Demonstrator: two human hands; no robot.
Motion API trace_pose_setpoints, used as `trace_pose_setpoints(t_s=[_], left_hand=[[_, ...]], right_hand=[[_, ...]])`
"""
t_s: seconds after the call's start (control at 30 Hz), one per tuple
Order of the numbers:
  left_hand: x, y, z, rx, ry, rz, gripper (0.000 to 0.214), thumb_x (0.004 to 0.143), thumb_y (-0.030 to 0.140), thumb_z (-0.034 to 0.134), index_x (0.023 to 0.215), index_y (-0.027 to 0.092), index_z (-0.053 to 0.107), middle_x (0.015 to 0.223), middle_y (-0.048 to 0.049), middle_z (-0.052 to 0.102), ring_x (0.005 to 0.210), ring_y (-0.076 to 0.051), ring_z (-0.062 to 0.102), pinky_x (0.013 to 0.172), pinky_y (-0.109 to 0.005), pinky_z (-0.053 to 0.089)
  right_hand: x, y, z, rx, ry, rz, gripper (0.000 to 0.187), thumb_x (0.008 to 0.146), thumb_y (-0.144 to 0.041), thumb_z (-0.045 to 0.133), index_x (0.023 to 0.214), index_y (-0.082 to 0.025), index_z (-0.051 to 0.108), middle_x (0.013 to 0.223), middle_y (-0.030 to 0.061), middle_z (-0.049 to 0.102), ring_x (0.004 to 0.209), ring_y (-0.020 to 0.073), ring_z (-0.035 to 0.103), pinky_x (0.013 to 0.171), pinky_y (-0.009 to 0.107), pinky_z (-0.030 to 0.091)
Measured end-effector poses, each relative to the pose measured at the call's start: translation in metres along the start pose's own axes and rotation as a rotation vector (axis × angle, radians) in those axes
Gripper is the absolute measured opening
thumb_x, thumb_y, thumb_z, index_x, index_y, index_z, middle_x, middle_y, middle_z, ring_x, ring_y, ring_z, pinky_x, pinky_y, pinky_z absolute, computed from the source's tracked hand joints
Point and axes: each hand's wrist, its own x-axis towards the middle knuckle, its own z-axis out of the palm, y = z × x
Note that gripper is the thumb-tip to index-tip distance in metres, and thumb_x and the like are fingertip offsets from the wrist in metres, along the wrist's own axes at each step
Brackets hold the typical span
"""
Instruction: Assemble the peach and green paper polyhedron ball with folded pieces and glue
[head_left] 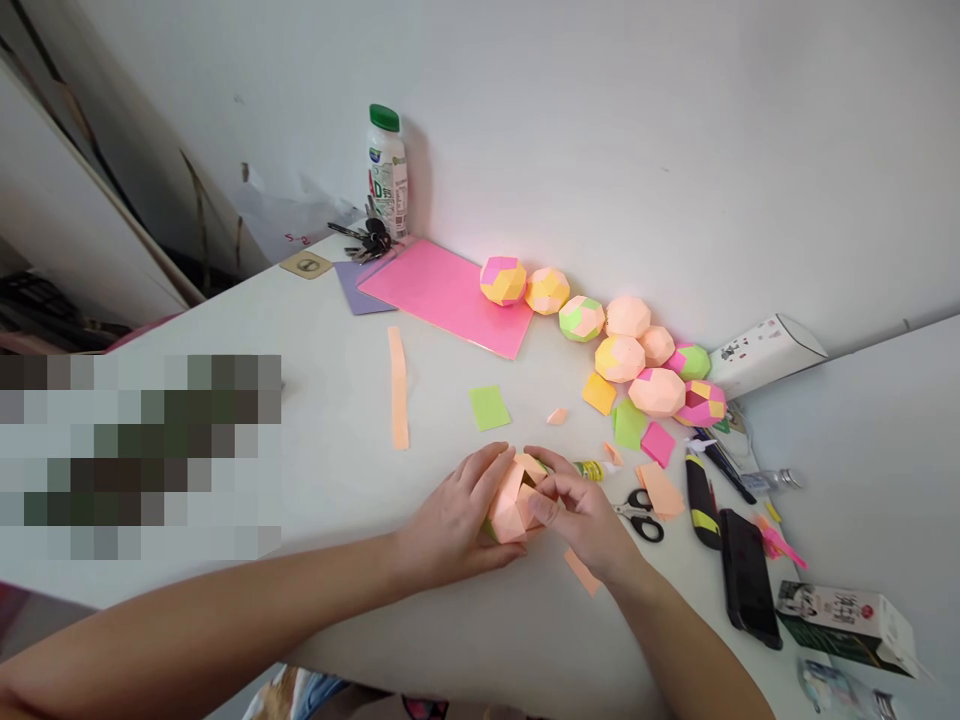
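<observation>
A hollow, peach-coloured faceted paper ball (508,515), showing green at its lower left and a dark gap at its upper right, is held between the two hands near the front of the white worktop (330,450); whether it touches the surface cannot be told. The left hand (461,520) cups its left side, fingers curved over the top and thumb below, an open, rounded grip that probably steadies the shell without crushing it. The right hand (589,515) has its thumb and fingers nearly closed on the paper beside the gap, apparently because the rim needs finer control; its farther fingertips are hidden. Beyond the right hand lie a yellow-and-green tube (591,470), partly covered, and black-handled scissors (643,520), seemingly placed within easy reach. Multicoloured faceted paper balls (657,392) are grouped toward the wall, perhaps to spare the working area. A lime-green paper square (490,408) lies flat beyond the left hand, well apart from them.
</observation>
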Motion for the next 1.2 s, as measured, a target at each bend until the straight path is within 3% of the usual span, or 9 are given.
trace_pose_setpoints(t_s=[0.8,1.2], left_hand=[[0.0004,0.0006,-0.0004,0.031,0.016,-0.013,0.1,0.077,0.042,0.071,0.148,0.021,0.004,0.14,-0.0231,0.037,0.128,-0.038,0.045,0.096,-0.052,0.05],[0.0013,0.0025,-0.0017,0.014,0.005,-0.033,0.096,0.078,0.04,0.07,0.147,0.02,0.005,0.141,-0.0237,0.036,0.128,-0.038,0.044,0.096,-0.053,0.049]], right_hand=[[-0.0015,-0.0001,0.0006,-0.005,-0.001,-0.004,0.026,0.081,-0.045,0.068,0.068,-0.022,0.064,0.147,0.0035,0.042,0.139,0.0262,0.032,0.109,0.044,0.03],[-0.002,-0.0011,0.0053,-0.08,0.017,-0.076,0.032,0.086,-0.047,0.062,0.067,-0.022,0.063,0.146,0.0042,0.042,0.139,0.0252,0.032,0.11,0.043,0.028]])
